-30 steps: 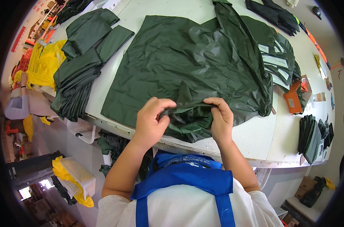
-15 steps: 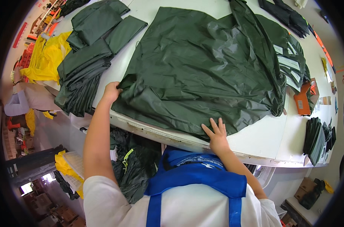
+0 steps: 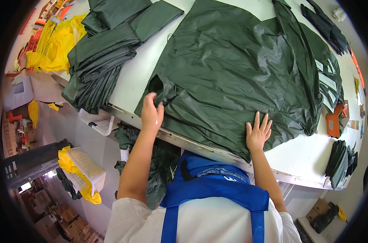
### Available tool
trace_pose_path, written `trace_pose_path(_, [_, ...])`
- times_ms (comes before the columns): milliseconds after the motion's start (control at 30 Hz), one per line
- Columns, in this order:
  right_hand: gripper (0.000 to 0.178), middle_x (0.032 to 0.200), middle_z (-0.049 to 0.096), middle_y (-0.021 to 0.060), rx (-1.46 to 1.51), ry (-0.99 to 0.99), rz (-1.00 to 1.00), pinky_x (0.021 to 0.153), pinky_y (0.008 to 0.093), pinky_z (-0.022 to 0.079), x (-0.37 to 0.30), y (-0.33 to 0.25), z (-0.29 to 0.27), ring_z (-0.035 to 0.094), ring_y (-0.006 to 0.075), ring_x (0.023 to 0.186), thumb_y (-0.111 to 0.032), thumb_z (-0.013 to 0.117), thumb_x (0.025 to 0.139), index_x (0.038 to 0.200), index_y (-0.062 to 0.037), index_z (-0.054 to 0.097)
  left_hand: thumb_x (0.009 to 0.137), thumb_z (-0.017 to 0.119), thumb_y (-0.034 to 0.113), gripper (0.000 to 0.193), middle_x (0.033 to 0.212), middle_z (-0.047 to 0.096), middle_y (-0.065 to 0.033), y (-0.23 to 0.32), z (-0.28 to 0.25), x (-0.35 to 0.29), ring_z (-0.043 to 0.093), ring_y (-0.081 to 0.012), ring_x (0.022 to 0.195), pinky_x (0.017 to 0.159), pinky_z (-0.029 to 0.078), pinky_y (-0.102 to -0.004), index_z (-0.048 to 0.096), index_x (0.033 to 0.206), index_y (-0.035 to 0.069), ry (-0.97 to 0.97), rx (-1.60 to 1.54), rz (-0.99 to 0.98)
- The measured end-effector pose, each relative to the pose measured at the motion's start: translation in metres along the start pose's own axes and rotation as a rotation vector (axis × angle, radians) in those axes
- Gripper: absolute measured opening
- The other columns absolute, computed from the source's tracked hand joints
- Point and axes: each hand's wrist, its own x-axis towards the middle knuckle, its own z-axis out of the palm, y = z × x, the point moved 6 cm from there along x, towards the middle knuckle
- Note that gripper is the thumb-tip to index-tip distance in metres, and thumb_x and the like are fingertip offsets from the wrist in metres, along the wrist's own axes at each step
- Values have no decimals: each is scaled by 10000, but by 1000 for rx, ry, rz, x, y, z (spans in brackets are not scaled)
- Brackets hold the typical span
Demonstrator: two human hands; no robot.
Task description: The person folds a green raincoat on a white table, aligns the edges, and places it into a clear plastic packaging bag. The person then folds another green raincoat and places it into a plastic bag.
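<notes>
A dark green, shiny waterproof garment [image 3: 228,77] lies spread and wrinkled over the white table [image 3: 289,156], its lower edge reaching the table's front. At its left side, beside a raised, dark, open-mouthed fold, is my left hand [image 3: 152,115]. The thumb and fingers of that hand are apart, and no cloth shows between them. My right hand [image 3: 257,134] presses flat on the garment near the front edge, fingers spread. What lies beneath the cloth is hidden.
Folded dark green garments [image 3: 107,52] are stacked at the left, near yellow cloth [image 3: 62,44] and another person's arm [image 3: 24,65]. At right are an orange box [image 3: 333,123] and a dark folded pile [image 3: 338,162]. Below the table stands a white crate [image 3: 97,121].
My left hand has let go of the garment's left edge and moved right. The garment's front edge is now smoother and lower. My right hand stays flat; the whole view has shifted.
</notes>
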Motion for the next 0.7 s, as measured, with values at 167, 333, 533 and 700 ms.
trace_pose_path(167, [606,1571,153,123,-49,35,271,1113,553,154,14,39,8,137,398,1425,-503,376,968,1499,-236,257,851,531,-57,204,991,624,-99,-65,-43,24,614,-189,908,823,468,-290,586,1046,-33,-80,-182,-120])
trace_pose_path(333, [592,1573,159,102,-33,47,341,1128,527,145,18,46,8,136,371,1433,-500,346,979,1503,-244,245,912,527,52,200,1005,616,-28,-76,-43,17,544,-94,896,821,422,-242,613,1074,-29,-294,-1100,-532])
trace_pose_path(533, [567,1575,165,86,-54,46,341,1135,505,138,19,41,7,142,346,1437,-487,336,981,1499,-268,256,912,552,351,426,978,644,-62,-118,-40,45,580,-137,863,770,423,-255,616,1151,5,-663,-477,-507])
trace_pose_path(700, [554,1573,177,80,-48,43,354,1136,508,136,15,44,4,143,343,1437,-481,328,983,1497,-284,258,916,563,331,329,865,642,-58,-10,13,111,575,-142,788,723,466,-323,621,1136,94,-483,124,-145])
